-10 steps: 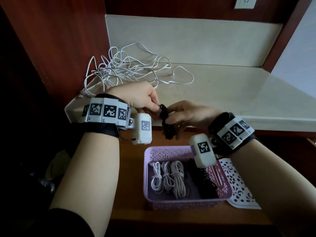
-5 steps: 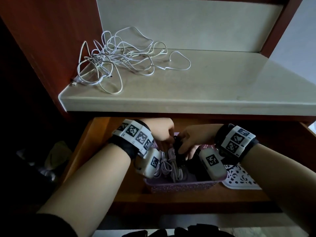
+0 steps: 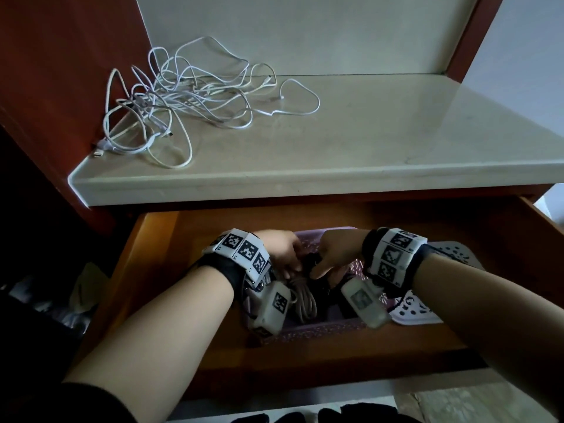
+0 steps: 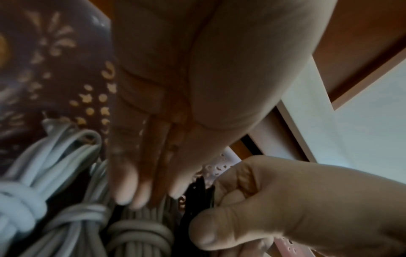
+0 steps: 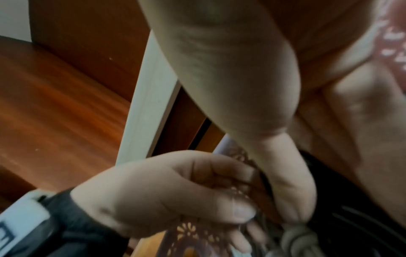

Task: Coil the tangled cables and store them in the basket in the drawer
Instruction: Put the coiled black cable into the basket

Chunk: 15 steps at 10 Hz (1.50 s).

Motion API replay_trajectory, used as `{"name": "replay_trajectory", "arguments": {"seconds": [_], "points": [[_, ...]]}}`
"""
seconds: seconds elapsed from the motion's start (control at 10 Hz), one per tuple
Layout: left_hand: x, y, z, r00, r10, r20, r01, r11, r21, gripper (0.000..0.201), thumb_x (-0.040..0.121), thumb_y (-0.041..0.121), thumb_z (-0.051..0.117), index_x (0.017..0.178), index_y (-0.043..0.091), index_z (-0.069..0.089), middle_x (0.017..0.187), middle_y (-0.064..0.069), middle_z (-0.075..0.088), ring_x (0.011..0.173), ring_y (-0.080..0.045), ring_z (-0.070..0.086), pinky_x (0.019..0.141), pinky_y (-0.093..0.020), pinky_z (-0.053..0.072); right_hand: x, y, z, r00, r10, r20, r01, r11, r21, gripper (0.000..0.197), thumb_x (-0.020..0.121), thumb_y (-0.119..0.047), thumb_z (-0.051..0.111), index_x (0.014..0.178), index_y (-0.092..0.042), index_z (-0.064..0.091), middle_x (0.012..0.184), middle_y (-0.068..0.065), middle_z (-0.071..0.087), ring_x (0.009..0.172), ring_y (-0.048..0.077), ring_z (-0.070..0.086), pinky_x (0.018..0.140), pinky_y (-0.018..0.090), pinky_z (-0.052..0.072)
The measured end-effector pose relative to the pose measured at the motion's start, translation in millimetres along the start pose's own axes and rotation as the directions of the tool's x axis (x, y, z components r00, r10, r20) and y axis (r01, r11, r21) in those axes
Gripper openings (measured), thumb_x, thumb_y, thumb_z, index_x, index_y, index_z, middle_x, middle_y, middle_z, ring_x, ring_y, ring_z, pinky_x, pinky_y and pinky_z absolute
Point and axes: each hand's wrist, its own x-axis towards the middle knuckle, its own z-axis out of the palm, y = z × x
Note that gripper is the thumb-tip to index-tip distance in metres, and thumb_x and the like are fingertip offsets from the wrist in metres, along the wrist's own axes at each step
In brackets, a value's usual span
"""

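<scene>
A small black coiled cable [image 3: 311,262] hangs just inside the purple basket [image 3: 320,329] in the open drawer [image 3: 158,239]. My right hand [image 3: 332,254] pinches it between thumb and curled fingers, as the left wrist view shows [image 4: 252,208]. My left hand [image 3: 280,251] is beside it, its fingers [image 4: 131,191] straight and pointing down at a grey coiled cable [image 4: 136,231]. Several coiled light cables [image 3: 302,300] lie in the basket, partly hidden by my wrists. A tangle of white cables [image 3: 183,96] lies on the counter's left.
The pale stone counter [image 3: 366,132] overhangs the drawer's back. A white perforated lid [image 3: 424,312] lies in the drawer right of the basket. Red-brown wooden panels close in the left side and back corners.
Both hands came down from the counter edge into the drawer, carrying the black coil into the basket. The left hand's fingers have straightened beside the coil.
</scene>
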Motion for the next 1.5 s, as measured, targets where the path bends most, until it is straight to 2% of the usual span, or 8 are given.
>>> {"name": "replay_trajectory", "arguments": {"seconds": [0.1, 0.3, 0.5, 0.6, 0.7, 0.9, 1.0, 1.5], "points": [[0.0, -8.2, 1.9, 0.998, -0.061, -0.008, 0.059, 0.992, -0.114, 0.023, 0.093, -0.005, 0.051, 0.083, 0.015, 0.05, 0.074, -0.006, 0.058, 0.062, -0.015, 0.059, 0.056, -0.024, 0.052, 15.3, 0.2, 4.6, 1.0, 0.019, 0.016, -0.02, 0.999, 0.037, 0.02, 0.078, -0.028, 0.076, 0.089, -0.016, 0.063, 0.072, -0.004, 0.073, 0.057, 0.006, 0.067, 0.068, 0.026, 0.056], [3.6, -11.1, 5.1, 0.996, -0.07, -0.058, 0.064, 0.993, -0.104, 0.007, 0.092, 0.006, 0.057, 0.09, 0.013, 0.057, 0.076, 0.0, 0.063, 0.062, -0.01, 0.062, 0.062, -0.022, 0.053, 13.5, -7.7, 5.8, 0.991, 0.04, -0.131, -0.081, 0.941, -0.328, 0.039, 0.081, -0.036, 0.072, 0.061, -0.012, 0.049, 0.077, 0.009, 0.068, 0.053, 0.012, 0.058, 0.075, 0.031, 0.056], [5.1, -12.1, 1.2, 0.998, -0.068, 0.0, 0.067, 0.986, -0.154, 0.004, 0.037, 0.036, 0.059, 0.038, 0.038, 0.062, 0.056, 0.008, 0.068, 0.058, -0.009, 0.067, 0.069, -0.033, 0.057, 16.7, -4.8, 3.3, 0.99, 0.068, -0.126, -0.106, 0.94, -0.324, 0.042, 0.079, -0.045, 0.071, 0.059, -0.014, 0.052, 0.03, -0.009, 0.049, 0.044, 0.005, 0.052, 0.06, 0.022, 0.047], [15.7, -15.6, -7.9, 0.98, 0.138, 0.144, -0.113, 0.979, -0.171, 0.015, 0.077, 0.027, 0.071, 0.088, 0.017, 0.068, 0.081, -0.009, 0.069, 0.09, -0.027, 0.069, 0.087, -0.042, 0.056, 10.8, -3.8, 3.1, 0.996, 0.009, -0.085, -0.031, 0.963, -0.267, 0.036, 0.086, -0.035, 0.067, 0.058, -0.017, 0.051, 0.029, -0.012, 0.048, 0.032, -0.001, 0.048, 0.05, 0.018, 0.041], [-6.1, -13.9, -14.7, 0.995, -0.096, 0.033, 0.098, 0.991, -0.093, 0.011, 0.095, 0.012, 0.053, 0.091, 0.008, 0.062, 0.079, -0.009, 0.066, 0.09, -0.032, 0.064, 0.08, -0.04, 0.053, 0.3, -10.2, -4.7, 0.999, -0.032, -0.017, 0.026, 0.961, -0.275, 0.04, 0.09, -0.038, 0.061, 0.057, -0.018, 0.05, 0.033, -0.009, 0.051, 0.042, 0.006, 0.052, 0.055, 0.021, 0.044], [-36.0, -6.5, -29.5, 0.997, -0.062, -0.044, 0.062, 0.998, 0.004, 0.027, 0.094, 0.014, 0.056, 0.117, 0.0, 0.061, 0.111, -0.014, 0.069, 0.079, -0.015, 0.067, 0.078, -0.03, 0.054, -24.8, -42.3, -31.8, 0.97, -0.239, 0.045, 0.243, 0.942, -0.231, 0.034, 0.089, -0.046, 0.059, 0.095, -0.013, 0.066, 0.083, 0.005, 0.072, 0.065, 0.015, 0.066, 0.063, 0.021, 0.052], [-56.0, -0.4, -53.5, 0.997, -0.066, 0.047, 0.067, 0.997, -0.025, 0.037, 0.096, 0.026, 0.054, 0.12, -0.003, 0.054, 0.121, -0.017, 0.063, 0.11, -0.027, 0.063, 0.095, -0.041, 0.048, -37.5, -67.1, -59.0, 0.932, -0.361, 0.031, 0.36, 0.914, -0.185, 0.035, 0.092, -0.036, 0.057, 0.104, -0.004, 0.065, 0.09, 0.007, 0.07, 0.073, 0.019, 0.065, 0.066, 0.025, 0.052], [-130.0, 19.0, -171.6, 0.833, 0.149, -0.533, -0.28, 0.944, -0.173, 0.005, 0.097, 0.008, 0.052, 0.094, 0.007, 0.057, 0.087, -0.006, 0.065, 0.069, -0.01, 0.065, 0.057, -0.017, 0.053, -14.5, -119.9, -198.2, 0.814, -0.369, -0.449, 0.321, 0.929, -0.182, 0.024, 0.093, -0.015, 0.054, 0.106, 0.003, 0.063, 0.089, 0.005, 0.064, 0.067, 0.014, 0.06, 0.062, 0.028, 0.051]]}}
